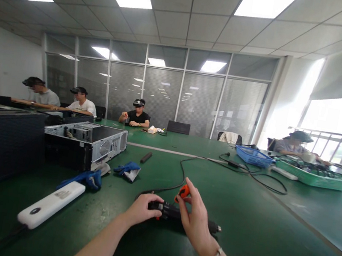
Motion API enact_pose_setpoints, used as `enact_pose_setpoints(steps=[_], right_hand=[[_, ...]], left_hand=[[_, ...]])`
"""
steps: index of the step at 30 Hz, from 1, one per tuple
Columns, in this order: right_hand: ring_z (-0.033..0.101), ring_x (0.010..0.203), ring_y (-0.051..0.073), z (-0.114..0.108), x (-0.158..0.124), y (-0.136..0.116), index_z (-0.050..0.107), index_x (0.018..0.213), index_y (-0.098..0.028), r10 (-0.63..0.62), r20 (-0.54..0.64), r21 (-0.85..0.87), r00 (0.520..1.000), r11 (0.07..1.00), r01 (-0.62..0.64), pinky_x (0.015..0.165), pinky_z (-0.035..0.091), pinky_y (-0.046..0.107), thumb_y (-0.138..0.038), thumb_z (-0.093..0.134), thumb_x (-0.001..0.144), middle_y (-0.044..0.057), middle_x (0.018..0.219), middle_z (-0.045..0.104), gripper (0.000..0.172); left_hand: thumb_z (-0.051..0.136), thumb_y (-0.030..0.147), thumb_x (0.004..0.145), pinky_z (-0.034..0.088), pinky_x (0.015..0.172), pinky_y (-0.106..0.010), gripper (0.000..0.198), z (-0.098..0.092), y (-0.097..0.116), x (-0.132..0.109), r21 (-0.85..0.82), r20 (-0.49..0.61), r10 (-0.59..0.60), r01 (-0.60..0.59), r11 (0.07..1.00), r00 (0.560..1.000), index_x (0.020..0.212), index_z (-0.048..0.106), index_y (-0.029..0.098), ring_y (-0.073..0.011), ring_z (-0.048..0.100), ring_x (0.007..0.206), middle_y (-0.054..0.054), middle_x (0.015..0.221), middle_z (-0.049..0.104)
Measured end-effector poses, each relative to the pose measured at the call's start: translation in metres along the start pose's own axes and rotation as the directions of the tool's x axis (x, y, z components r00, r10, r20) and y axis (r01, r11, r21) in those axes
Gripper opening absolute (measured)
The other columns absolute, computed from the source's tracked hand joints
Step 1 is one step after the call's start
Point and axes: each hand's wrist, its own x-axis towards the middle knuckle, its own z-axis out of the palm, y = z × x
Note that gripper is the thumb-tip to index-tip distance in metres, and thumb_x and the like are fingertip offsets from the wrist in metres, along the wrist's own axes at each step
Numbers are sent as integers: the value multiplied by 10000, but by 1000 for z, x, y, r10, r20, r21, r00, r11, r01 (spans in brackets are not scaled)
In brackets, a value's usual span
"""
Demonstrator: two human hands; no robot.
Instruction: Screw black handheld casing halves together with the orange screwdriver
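A black electric screwdriver-like tool (173, 213) lies on the green table, its metal tip pointing right and its cord running from the left end. My left hand (144, 208) is closed around the tool's left part, thumb and fingers on opposite sides. Just above the tool, my right hand (195, 216) pinches a small orange and black piece (183, 192) between thumb and fingers. A bracelet is on the right wrist. Part of the tool is hidden behind my right hand.
Left of my hands are a white power strip (51, 204), blue gloves (128, 170) and an open computer case (90, 143). A blue basket (254, 156) and a green basket (322, 178) stand at the right. Several people sit around the table (244, 200).
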Motion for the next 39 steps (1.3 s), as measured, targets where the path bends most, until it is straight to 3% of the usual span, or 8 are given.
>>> enact_pose_setpoints(steps=[10,19,25,39], right_hand=[[640,779,158,-3,-4,6,385,1381,-226,-16,-46,8,999,1000,16,731,588,324,-266,493,928,76,1031,592,467],[636,791,161,-4,-8,7,374,1385,-225,-8,9,-8,1000,1000,8,720,583,317,-266,488,930,79,1043,586,471],[628,800,167,-5,-7,7,396,1371,-229,-32,-48,2,998,999,32,724,578,330,-263,501,925,74,1027,587,459],[633,812,170,-3,-9,6,402,1366,-222,-16,-41,17,999,1000,16,726,586,327,-258,502,923,80,1033,588,455]], left_hand=[[714,263,734,401,970,-303,368,8,8,-3,35,-7,72,-72,997,997,1099,688,224,-210,619,995,-29,1097,694],[735,280,723,400,974,-308,377,14,7,-1,46,-37,68,-66,997,997,1094,696,229,-215,629,987,-30,1081,703],[718,281,734,411,965,-316,375,12,11,-2,59,-10,54,-53,997,999,1104,688,228,-221,623,1005,-31,1102,696],[733,266,713,422,957,-322,381,12,11,-1,50,-23,64,-63,997,998,1089,694,224,-222,634,984,-29,1076,706]])
